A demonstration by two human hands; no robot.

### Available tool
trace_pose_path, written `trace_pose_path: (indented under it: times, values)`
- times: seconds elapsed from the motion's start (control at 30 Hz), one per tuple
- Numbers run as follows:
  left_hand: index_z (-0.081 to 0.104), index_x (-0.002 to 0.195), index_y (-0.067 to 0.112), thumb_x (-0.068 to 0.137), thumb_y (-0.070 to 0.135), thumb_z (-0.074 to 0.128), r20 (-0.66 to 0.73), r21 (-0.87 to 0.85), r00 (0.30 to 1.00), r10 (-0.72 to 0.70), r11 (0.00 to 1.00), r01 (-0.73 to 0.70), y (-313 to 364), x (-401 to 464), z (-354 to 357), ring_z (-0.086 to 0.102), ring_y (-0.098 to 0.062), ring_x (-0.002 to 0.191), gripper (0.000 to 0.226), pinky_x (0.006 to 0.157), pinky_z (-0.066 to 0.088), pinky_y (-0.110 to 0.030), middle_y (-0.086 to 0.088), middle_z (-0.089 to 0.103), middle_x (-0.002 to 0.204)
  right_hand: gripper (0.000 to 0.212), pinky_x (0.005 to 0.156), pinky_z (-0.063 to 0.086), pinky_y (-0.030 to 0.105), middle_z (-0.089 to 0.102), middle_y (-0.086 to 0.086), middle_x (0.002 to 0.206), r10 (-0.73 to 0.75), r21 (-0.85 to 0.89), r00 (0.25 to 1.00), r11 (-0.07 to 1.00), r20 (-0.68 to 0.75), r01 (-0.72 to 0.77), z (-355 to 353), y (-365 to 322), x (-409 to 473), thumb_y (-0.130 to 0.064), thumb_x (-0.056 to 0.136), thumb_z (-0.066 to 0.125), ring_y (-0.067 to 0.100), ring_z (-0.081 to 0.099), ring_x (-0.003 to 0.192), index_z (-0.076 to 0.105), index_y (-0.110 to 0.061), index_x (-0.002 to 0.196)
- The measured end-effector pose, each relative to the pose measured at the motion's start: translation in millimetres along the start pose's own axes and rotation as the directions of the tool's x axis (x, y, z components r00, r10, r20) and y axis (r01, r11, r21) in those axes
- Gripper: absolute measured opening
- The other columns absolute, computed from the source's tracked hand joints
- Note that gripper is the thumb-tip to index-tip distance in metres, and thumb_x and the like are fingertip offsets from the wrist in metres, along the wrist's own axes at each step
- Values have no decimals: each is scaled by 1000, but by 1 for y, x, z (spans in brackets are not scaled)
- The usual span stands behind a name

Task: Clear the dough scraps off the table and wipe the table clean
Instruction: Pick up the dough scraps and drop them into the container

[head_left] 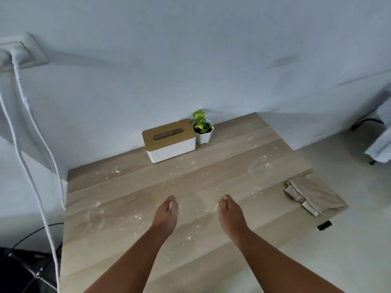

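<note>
A: Wooden desk [211, 174], pushed against a pale wall. Dusted all over with white dough scraps [131, 217] and flour smears; thickest near the middle front, more at the back left and along the right side.

B: And the hands?

A: Both out over the middle of the desk, forearms bare. Left hand [167, 212] with fingers bunched together, tips whitened, seemingly pinching small bits of dough. Right hand [228, 210] bunched the same way, fingers drawn to the thumb; cannot tell whether anything sits between them.

B: Touching the surface?

A: Hard to say. Fingertips low, close to the scraps, contact unclear.

B: Cloth anywhere?

A: Folded beige cloth [313, 193] at the right edge of the desk, well apart from the right hand, lying flat.

B: Anything else up top?

A: White tissue box [170, 142] with a wooden lid at the back, against the wall. Small white pot with a green plant [202, 127] just beside it on the right, touching or nearly so. White cables [27, 127] hanging from a wall socket at far left.
</note>
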State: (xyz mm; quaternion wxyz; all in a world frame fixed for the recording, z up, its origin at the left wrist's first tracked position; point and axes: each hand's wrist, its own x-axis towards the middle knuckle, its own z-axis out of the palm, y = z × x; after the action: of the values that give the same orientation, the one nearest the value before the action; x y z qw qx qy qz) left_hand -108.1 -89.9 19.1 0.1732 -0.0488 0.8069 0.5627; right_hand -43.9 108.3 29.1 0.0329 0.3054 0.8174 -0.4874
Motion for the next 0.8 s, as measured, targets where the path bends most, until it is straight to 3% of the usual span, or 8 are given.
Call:
trace_pose_path:
  times: [0.13, 0.4, 0.53, 0.63, 0.73, 0.8]
  values:
    - [53, 84, 2, 102, 5, 43, 109, -8, 993, -49, 999, 50, 23, -18, 52, 36, -14, 51, 21, 44, 31, -23, 0, 43, 58, 21, 70, 42, 35, 62, 4, 80, 112, 180, 992, 978, -51, -101, -43, 27, 5, -14, 102, 43, 23, 58, 78, 57, -11, 86]
    - [59, 77, 10, 95, 8, 49, 192, 12, 978, -87, 996, 87, 66, -45, 175, 37, -13, 45, 20, 44, 30, -22, -1, 45, 55, 23, 77, 48, 41, 63, 4, 78, 198, 383, 974, 913, -114, -141, -142, 90, 11, -13, 101, 46, 24, 58, 77, 56, -13, 80]
    - [59, 74, 13, 94, 9, 49, 237, 20, 968, -87, 996, 85, 85, -58, 240, 35, -14, 43, 23, 44, 27, -19, -2, 43, 52, 23, 82, 49, 41, 63, 2, 81, 222, 399, 963, 905, -153, -145, -193, 123, 12, -17, 103, 47, 24, 59, 82, 57, -19, 83]
    - [58, 76, 15, 95, 10, 48, 302, 38, 949, -86, 996, 78, 97, -67, 282, 36, -12, 43, 22, 46, 29, -18, 0, 44, 54, 23, 92, 46, 51, 62, 8, 81, 263, 467, 946, 872, -190, -148, -228, 146, 11, -9, 102, 46, 27, 57, 84, 55, -9, 82]
    - [57, 76, 20, 97, 13, 46, 378, 69, 921, -92, 995, 72, 107, -71, 322, 38, -10, 43, 24, 45, 29, -18, 3, 46, 55, 21, 80, 51, 50, 60, 14, 79, 331, 526, 917, 833, -223, -173, -260, 170, 7, -12, 101, 44, 30, 57, 78, 55, -2, 85]
    - [56, 73, 24, 96, 14, 45, 421, 85, 902, -91, 995, 61, 113, -70, 346, 37, -10, 43, 27, 44, 27, -21, 2, 45, 56, 23, 71, 48, 38, 58, 15, 78, 355, 529, 900, 830, -255, -177, -277, 185, 3, -14, 102, 44, 23, 56, 74, 54, 0, 87]
